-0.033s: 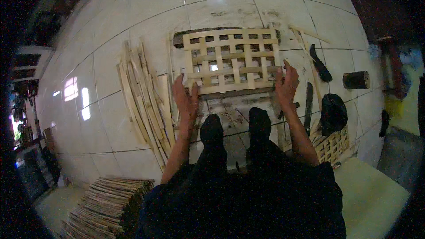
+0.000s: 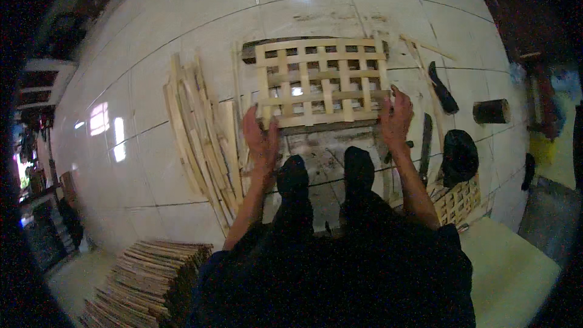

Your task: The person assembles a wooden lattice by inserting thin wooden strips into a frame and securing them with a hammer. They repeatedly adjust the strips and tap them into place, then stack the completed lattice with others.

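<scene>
An open-weave panel of pale flat bamboo strips (image 2: 346,92) lies in front of my feet, with square gaps between its strips. My left hand (image 2: 261,140) is at its near left corner, thumb and fingers closed about the edge. On the opposite side, my right hand (image 2: 396,123) grips the right edge near the closer corner. Dark wooden bars (image 2: 249,52) show under the panel's far and near edges. Fingertips of both hands are partly blurred.
Long loose bamboo strips (image 2: 193,127) lie left; a large bundle of thin sticks (image 2: 143,279) is near left. To the right are a dark curved tool (image 2: 442,89), a long dark blade (image 2: 426,146), a short cylinder (image 2: 491,111), a black rounded object (image 2: 460,157) and another woven piece (image 2: 458,201).
</scene>
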The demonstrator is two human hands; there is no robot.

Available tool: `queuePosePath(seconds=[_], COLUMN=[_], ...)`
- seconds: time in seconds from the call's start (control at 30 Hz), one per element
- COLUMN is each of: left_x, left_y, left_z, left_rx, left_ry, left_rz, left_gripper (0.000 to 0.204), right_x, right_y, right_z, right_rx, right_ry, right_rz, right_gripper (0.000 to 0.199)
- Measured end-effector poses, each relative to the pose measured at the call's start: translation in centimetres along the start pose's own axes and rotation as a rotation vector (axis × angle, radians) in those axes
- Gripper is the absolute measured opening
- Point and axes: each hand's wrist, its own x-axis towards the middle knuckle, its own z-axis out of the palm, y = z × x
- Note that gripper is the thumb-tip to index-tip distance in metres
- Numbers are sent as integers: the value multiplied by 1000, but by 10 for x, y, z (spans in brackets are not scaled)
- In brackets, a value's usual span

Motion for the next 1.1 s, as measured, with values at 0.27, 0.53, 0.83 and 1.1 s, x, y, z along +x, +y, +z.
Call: queuePosePath(seconds=[0.27,0.53,0.83,1.1], left_x=[-116,-55,-14,-12], left_y=[-18,27,11,26], left_z=[8,24,53,49], left_rx=[84,156,260,292], left_ry=[-299,-237,-304,-232], left_rz=[148,337,468,534], left_gripper=[41,49,55,50], right_x=[-40,-150,-177,-168], right_y=[39,134,83,69], right_z=[-26,-57,-58,-79], right_rx=[5,-452,-194,130], right_ry=[4,-21,-104,-216], right_rz=[56,-262,89,263], right_gripper=[36,44,40,37])
